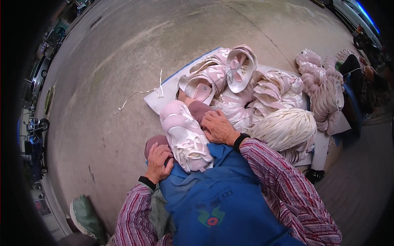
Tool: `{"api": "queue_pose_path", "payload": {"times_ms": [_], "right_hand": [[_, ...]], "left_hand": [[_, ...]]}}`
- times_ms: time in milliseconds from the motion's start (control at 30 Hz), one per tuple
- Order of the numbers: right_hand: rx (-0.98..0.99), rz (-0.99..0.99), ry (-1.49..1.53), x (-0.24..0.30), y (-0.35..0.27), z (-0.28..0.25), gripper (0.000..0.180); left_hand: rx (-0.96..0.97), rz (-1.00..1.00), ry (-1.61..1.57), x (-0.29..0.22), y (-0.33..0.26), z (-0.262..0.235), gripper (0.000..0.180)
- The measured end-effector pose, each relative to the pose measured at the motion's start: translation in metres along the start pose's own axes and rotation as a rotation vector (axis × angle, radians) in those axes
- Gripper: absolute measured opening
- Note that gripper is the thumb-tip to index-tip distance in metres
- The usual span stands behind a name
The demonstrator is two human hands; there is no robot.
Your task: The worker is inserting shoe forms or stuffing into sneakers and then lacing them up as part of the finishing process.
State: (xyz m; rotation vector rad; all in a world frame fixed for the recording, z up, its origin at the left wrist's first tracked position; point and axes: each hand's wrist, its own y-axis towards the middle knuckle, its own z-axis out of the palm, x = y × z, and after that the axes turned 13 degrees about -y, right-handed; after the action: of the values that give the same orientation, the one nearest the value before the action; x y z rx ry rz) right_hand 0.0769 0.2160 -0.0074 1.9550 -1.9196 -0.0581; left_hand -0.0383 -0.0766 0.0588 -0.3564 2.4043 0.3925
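Between my hands, a stack of pink and white shoe uppers (pixel 184 135) lies on my lap, its white laces showing on the near piece. My left hand (pixel 159 162) rests on my left knee, beside the stack, fingers bent loosely and apart. Over on the right leg lies my right hand (pixel 219 126), fingers spread and slightly curled, close to the stack's right side. Neither hand holds anything. A thick bundle of white laces (pixel 285 129) sits just right of my right wrist. Beyond it are more shoe uppers (pixel 275 88) in folded bundles.
A pale board (pixel 154 101) with a blue edge lies under the bundles, a loose white lace (pixel 135 95) trailing off it. More tied uppers (pixel 322 88) stand at the right. A green bag (pixel 86 217) lies at lower left on the concrete floor (pixel 102 123). Vehicles stand farther off.
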Motion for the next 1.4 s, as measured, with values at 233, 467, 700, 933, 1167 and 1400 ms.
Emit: {"api": "queue_pose_path", "payload": {"times_ms": [233,467,700,933,1167,1400], "right_hand": [[-0.071,0.015,0.013,-0.010,-0.004,0.009,0.024],[0.021,0.030,0.106,-0.016,-0.013,-0.016,0.029],[0.147,0.148,0.491,0.043,0.003,-0.043,0.065],[0.103,0.225,0.518,0.105,-0.016,-0.050,0.076],[0.069,0.217,0.803,0.109,-0.013,-0.065,0.042],[0.097,0.096,1.058,0.123,-0.015,-0.058,0.040]], "left_hand": [[0.040,-0.041,0.089,-0.008,-0.002,-0.002,0.017],[-0.077,-0.165,0.145,-0.025,-0.009,-0.001,0.020],[-0.322,-0.450,-0.226,-0.044,-0.005,-0.002,0.030],[-0.316,-0.666,-0.659,-0.058,0.015,0.005,0.060],[-0.355,-0.794,-0.803,-0.053,0.025,0.006,0.070],[-0.476,-0.804,-0.989,-0.058,0.005,-0.008,0.080]]}}
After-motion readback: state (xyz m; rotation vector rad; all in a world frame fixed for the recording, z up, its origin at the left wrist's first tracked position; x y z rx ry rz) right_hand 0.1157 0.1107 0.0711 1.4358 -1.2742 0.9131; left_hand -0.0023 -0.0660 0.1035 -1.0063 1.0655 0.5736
